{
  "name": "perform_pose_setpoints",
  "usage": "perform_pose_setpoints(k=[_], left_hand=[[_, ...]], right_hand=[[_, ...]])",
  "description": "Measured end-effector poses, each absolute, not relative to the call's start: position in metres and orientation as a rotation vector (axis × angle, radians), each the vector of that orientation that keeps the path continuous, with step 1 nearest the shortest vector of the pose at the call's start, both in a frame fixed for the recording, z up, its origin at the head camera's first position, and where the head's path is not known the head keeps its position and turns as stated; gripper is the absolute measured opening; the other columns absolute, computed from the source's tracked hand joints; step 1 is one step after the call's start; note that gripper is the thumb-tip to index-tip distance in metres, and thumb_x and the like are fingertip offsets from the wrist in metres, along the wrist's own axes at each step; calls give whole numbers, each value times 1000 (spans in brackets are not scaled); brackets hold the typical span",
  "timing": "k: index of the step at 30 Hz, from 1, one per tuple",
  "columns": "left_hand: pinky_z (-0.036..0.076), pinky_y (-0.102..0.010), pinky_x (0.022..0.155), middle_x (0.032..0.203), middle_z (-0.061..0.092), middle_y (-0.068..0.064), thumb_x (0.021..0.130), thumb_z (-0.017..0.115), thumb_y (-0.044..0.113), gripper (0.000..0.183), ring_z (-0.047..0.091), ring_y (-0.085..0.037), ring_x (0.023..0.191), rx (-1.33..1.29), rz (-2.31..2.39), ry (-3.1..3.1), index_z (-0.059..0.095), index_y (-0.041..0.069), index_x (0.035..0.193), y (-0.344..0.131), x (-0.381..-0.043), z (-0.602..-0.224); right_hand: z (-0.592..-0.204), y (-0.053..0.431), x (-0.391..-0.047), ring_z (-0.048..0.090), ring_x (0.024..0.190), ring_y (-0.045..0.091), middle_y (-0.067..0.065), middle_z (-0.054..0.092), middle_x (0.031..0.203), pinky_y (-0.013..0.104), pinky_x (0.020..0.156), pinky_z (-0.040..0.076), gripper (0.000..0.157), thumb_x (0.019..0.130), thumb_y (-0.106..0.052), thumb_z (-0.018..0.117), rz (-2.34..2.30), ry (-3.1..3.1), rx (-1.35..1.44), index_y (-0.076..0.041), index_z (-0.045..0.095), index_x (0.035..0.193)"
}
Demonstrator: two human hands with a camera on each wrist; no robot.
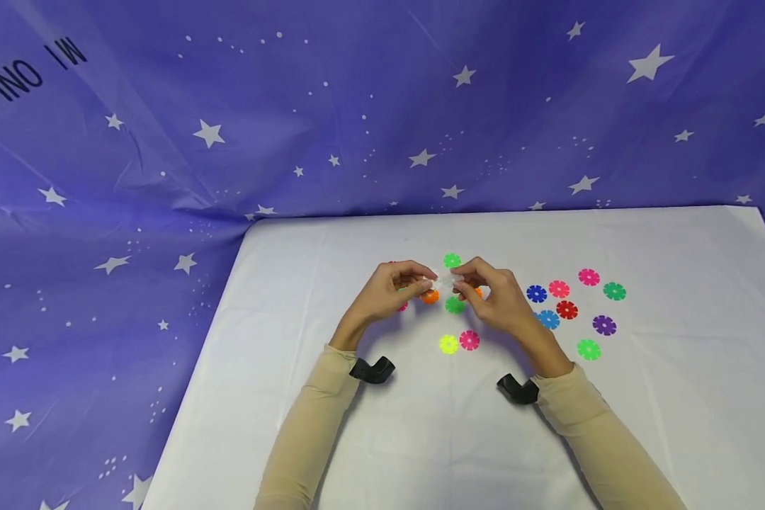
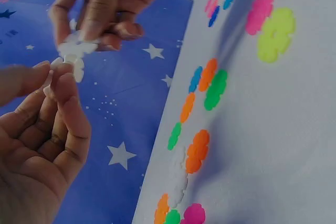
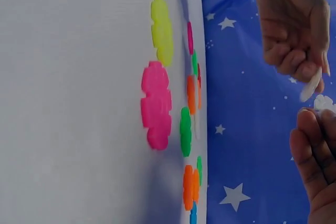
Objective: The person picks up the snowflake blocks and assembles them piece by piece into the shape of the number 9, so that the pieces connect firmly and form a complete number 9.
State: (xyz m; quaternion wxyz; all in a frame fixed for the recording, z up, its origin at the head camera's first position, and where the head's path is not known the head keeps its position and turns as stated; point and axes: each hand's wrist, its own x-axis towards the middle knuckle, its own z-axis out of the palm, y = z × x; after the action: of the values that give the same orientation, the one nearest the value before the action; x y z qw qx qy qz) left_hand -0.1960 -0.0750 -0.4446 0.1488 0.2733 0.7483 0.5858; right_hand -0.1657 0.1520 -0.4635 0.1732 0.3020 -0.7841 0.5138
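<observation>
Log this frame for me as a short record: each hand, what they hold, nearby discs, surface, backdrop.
Left hand: pinches a white notched piece
Right hand: pinches another white piece
Held pieces: close together above the table; contact unclear
Nearest the person: yellow disc, pink disc beside it
Right of the hands: loose group including dark blue disc, red disc, purple disc
Surface: white-covered table
Backdrop: blue-purple cloth with white stars
</observation>
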Motion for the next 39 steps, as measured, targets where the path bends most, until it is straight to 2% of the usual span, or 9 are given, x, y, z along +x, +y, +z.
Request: perform_pose_setpoints(k=[2,6,9,13,22,27,30,34,39], left_hand=[[54,-53,80,99,68,-26,95,62,5,21,68,-38,87,765,1723,2096,66,-3,114,-79,-196,-444],[55,-35,71,95,64,-30,95,62,4,29,64,-25,76,758,1706,2078,62,-2,123,-82,-197,-442],[52,-28,67,93,63,-31,94,63,4,30,63,-32,74,737,1703,2077,62,-2,123,-80,-197,-440],[50,-30,63,93,66,-30,94,63,5,25,64,-46,81,676,1697,2080,65,-2,118,-76,-196,-436],[43,-22,53,91,70,-28,95,62,7,22,66,-42,78,562,1616,2188,68,-3,114,-71,-191,-432],[55,-43,68,94,70,-29,95,62,7,23,64,-51,86,509,1625,2170,67,-3,115,-69,-189,-433],[50,-60,81,95,69,-30,95,61,7,23,63,-51,87,508,1641,2153,66,-4,115,-69,-189,-433],[50,-59,81,97,67,-32,97,60,9,24,63,-48,86,524,1636,2131,65,-2,117,-69,-190,-435],[47,-45,69,92,64,-25,100,55,11,27,57,-45,83,581,1620,2096,64,8,125,-77,-197,-440]], right_hand=[[-464,152,-166,67,60,18,9,70,78,16,67,53,29,78,16,72,1459,-2230,863,2,64,102],[-464,151,-166,68,63,18,13,71,81,15,70,53,28,79,14,72,1456,-2243,884,2,64,103],[-464,150,-165,67,63,17,15,71,83,12,71,52,26,81,12,71,1439,-2239,886,1,64,103],[-466,149,-165,67,62,16,14,71,80,13,69,52,22,81,10,71,1399,-2224,899,1,65,100],[-470,143,-163,68,64,15,13,75,91,27,61,56,22,79,14,72,1285,-2256,889,1,65,96],[-467,141,-161,69,69,19,14,75,93,28,61,56,21,79,14,71,1253,-2274,883,1,64,94],[-467,140,-160,69,68,19,15,75,93,26,61,56,21,79,15,71,1267,-2268,889,1,64,93],[-470,142,-163,68,64,16,14,74,90,23,62,55,22,81,12,70,1354,-2265,888,0,63,98],[-471,158,-167,61,64,13,5,68,80,21,63,51,34,84,0,74,1474,-2462,929,-2,58,114]])
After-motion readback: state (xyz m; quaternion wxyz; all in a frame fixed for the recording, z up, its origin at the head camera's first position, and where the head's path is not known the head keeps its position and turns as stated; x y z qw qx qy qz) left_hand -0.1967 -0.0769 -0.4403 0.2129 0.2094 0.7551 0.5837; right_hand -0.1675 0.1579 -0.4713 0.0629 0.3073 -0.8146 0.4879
